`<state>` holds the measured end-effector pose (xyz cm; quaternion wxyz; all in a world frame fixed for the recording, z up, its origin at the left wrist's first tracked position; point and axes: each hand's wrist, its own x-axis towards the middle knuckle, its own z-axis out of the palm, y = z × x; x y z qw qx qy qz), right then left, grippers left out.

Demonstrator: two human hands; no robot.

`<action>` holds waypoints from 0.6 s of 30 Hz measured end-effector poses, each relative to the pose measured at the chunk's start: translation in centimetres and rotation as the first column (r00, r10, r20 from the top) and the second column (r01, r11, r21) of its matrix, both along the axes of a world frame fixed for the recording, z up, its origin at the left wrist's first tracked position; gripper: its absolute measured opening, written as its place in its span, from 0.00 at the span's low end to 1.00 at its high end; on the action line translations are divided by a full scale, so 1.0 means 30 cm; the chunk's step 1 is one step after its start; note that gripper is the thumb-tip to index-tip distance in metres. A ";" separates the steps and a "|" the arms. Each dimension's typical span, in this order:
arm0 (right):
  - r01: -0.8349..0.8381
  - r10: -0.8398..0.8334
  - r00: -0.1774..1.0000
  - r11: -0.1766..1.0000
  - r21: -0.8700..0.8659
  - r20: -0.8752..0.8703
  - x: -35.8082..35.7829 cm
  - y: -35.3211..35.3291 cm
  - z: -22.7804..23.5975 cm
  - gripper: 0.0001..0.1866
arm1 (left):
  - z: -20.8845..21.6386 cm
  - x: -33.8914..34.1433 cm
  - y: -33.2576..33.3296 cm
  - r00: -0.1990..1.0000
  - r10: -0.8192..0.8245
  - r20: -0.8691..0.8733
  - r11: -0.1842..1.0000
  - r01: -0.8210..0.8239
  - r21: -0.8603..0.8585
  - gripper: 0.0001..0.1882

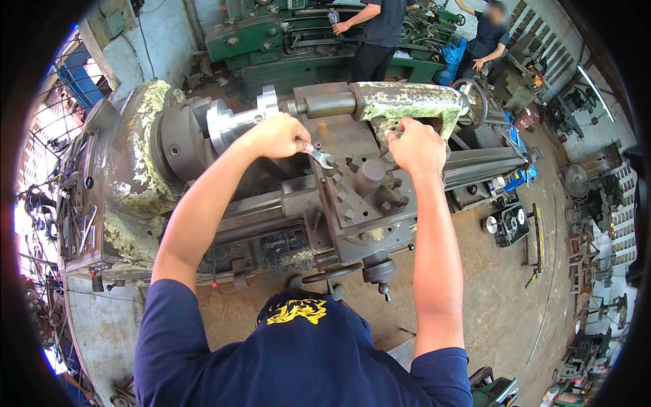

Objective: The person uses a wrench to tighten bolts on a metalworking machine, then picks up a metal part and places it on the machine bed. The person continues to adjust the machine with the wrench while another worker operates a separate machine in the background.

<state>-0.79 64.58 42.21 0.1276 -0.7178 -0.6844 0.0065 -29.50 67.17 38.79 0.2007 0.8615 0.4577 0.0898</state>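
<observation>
2 hands (281, 136), 1 wrench (321, 158), 1 lathe (135, 176)

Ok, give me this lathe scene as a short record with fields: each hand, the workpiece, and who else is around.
Setting: workshop, a worn lathe seen from above
Left hand: gripping an open-ended spanner, its jaw end over the tool post
Right hand: resting on the tailstock, grip unclear
Workpiece: shiny metal part held in the chuck
Carriage handwheel: untouched, near the lower edge of the machine
Others: two people at a green lathe behind
Floor: stained concrete
</observation>
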 end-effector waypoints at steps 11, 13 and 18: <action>-0.016 0.015 1.000 0.999 0.040 0.016 -0.004 -0.004 -0.011 0.19 | -0.103 0.128 -0.559 0.817 0.383 0.431 0.914 -0.403 -0.048 0.15; -0.010 0.008 0.999 0.999 0.049 0.037 -0.007 -0.004 -0.015 0.19 | -0.098 0.089 -0.515 0.777 0.439 0.451 0.884 -0.462 -0.065 0.13; -0.029 0.028 0.999 0.998 0.051 0.016 0.005 -0.003 -0.014 0.19 | -0.098 -0.045 -0.287 0.706 0.523 0.477 0.851 -0.464 -0.246 0.09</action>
